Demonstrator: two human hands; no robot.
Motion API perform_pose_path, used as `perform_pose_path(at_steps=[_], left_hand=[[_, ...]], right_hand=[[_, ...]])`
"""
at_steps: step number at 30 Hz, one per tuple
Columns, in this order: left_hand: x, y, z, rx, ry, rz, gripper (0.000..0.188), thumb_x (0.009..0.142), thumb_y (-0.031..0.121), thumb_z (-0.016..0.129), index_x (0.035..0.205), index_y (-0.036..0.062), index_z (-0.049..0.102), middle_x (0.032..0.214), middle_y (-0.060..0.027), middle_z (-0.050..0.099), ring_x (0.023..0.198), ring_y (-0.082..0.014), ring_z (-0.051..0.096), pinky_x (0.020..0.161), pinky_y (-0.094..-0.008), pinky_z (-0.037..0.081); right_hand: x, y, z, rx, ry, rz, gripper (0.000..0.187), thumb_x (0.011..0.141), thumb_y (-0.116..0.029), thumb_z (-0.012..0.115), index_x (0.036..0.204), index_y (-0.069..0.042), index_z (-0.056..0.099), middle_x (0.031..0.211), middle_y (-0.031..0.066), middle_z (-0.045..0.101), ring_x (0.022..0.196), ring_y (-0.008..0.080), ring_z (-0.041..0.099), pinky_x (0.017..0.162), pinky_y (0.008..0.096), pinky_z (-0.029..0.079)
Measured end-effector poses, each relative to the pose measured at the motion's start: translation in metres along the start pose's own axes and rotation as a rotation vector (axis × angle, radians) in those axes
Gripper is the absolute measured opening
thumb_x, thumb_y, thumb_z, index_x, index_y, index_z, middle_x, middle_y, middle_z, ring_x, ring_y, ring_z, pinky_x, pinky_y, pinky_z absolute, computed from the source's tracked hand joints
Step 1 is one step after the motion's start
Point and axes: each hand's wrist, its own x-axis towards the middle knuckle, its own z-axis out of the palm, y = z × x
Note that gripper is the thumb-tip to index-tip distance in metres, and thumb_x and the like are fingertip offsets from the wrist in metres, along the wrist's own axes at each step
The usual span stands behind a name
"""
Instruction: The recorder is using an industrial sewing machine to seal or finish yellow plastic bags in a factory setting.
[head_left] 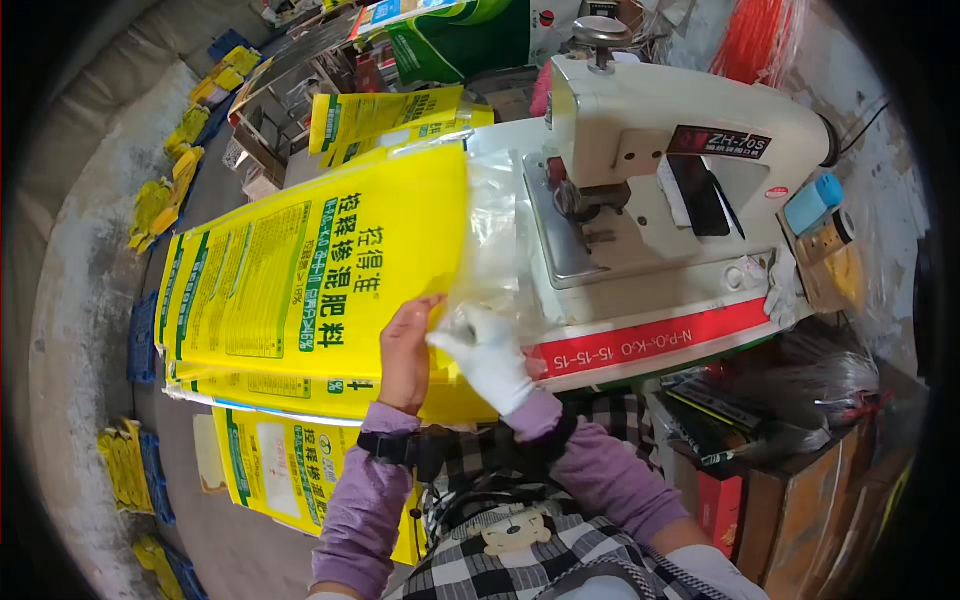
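- Left hand (pixel 405 350), bare: fingers curled at bag edge; grip unclear.
- Right hand (pixel 490 355), white-gloved: fingers narrow, alongside; hold unclear.
- Yellow bag (pixel 270 270), 1, topmost: under hands, left of sewing machine (pixel 630 140); clear liner (pixel 495 200) protruding.
- Step, apparently: straightening liner; next calls for flat edge.

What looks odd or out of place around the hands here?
The right hand wears a white glove while the left hand is bare, an odd mismatch. The yellow bags also lie unevenly, edges sticking out along the near side.
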Motion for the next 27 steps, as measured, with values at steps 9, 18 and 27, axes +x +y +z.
perform_pose_path(at_steps=[9,18,27], left_hand=[[0.033,0.050,-0.012,1.606,-0.473,-0.189,0.022,0.087,0.016,0.057,0.094,-0.0038,0.064,0.082,-0.0161,0.068,0.072,-0.0208,0.069,0.058,-0.0321,0.053],[0.025,0.051,-0.019,0.851,-0.386,-0.494,0.023,0.091,0.018,0.059,0.081,-0.0026,0.065,0.070,-0.0041,0.063,0.059,-0.0115,0.060,0.058,-0.0244,0.053],[-0.080,0.090,-0.010,1.594,-0.220,0.328,0.019,0.079,0.007,0.066,0.069,0.0038,0.050,0.059,-0.0197,0.049,0.055,-0.0409,0.051,0.048,-0.0432,0.039]], right_hand=[[0.000,0.045,0.011,0.080,-0.158,-0.123,0.010,0.084,-0.009,0.060,0.093,-0.007,0.064,0.090,0.0126,0.064,0.085,0.0323,0.062,0.076,0.0369,0.049],[0.000,0.035,-0.002,0.206,-0.262,-0.481,0.028,0.087,-0.018,0.053,0.106,-0.003,0.066,0.094,0.0147,0.066,0.089,0.0313,0.062,0.077,0.0388,0.049],[-0.005,0.012,0.031,-0.386,-0.835,-0.599,0.019,0.079,-0.023,0.055,0.077,-0.009,0.069,0.083,0.0120,0.067,0.079,0.0273,0.065,0.073,0.0358,0.052]])
